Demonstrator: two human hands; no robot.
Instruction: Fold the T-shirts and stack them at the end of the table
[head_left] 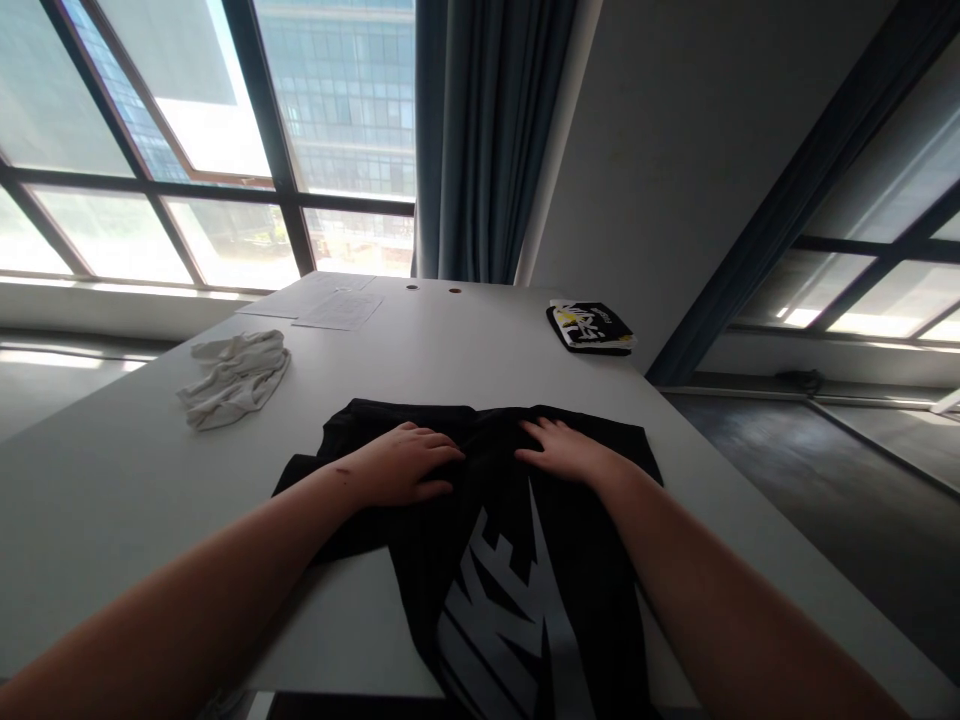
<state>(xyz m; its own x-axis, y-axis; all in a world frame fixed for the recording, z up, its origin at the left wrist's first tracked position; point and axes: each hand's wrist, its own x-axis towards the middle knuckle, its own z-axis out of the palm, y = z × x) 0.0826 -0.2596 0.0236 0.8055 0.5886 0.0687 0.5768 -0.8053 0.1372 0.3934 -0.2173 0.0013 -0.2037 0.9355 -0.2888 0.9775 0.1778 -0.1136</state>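
Note:
A black garment (pixel 592 560) with large grey NIKE lettering lies spread on the white table, its lower end reaching over the near edge. Whether it is a shirt or trousers I cannot tell. On its left part rests my left hand (pixel 409 462), palm down with fingers stretched toward the middle. My right hand (pixel 561 448) lies on the upper right part, fingers spread and pointing inward. Both hands touch the cloth without gripping it, and a strip of black fabric shows between them.
A crumpled white cloth (pixel 236 375) lies at the left of the white table (pixel 420 350). Paper sheets (pixel 337 308) and two small round items (pixel 454 290) sit at the far end. Toward the right edge is a black bundle with white and yellow print (pixel 589 327).

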